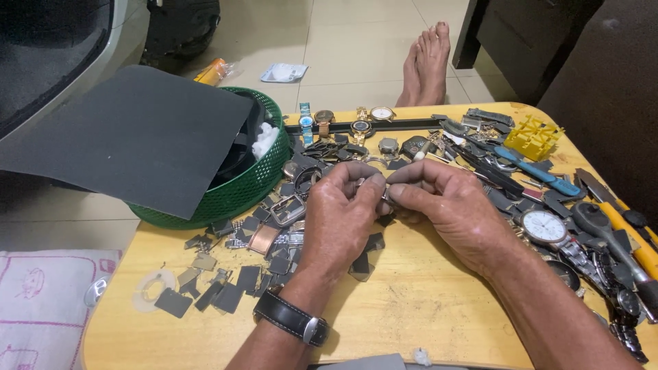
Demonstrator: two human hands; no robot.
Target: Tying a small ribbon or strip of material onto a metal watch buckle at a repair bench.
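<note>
My left hand (pixel 340 216) and my right hand (pixel 445 205) meet over the middle of a low wooden table (pixel 411 308). Between their dirty fingertips they pinch a small metal part (pixel 381 192), mostly hidden by the fingers. A black strap with a metal buckle wraps my left wrist (pixel 293 318). Loose watch links, buckles and dark strap pieces (pixel 274 240) lie scattered just left of my left hand. A white-faced watch (pixel 543 226) rests to the right of my right hand.
A green basket (pixel 240 188) under a dark sheet (pixel 137 133) stands at the table's left. Several watches (pixel 356 123) line the far edge. A yellow plastic piece (pixel 533 137), blue-handled tool (pixel 541 175) and yellow-handled tool (pixel 634 236) lie right. Bare feet (pixel 426 65) rest on the tiled floor beyond.
</note>
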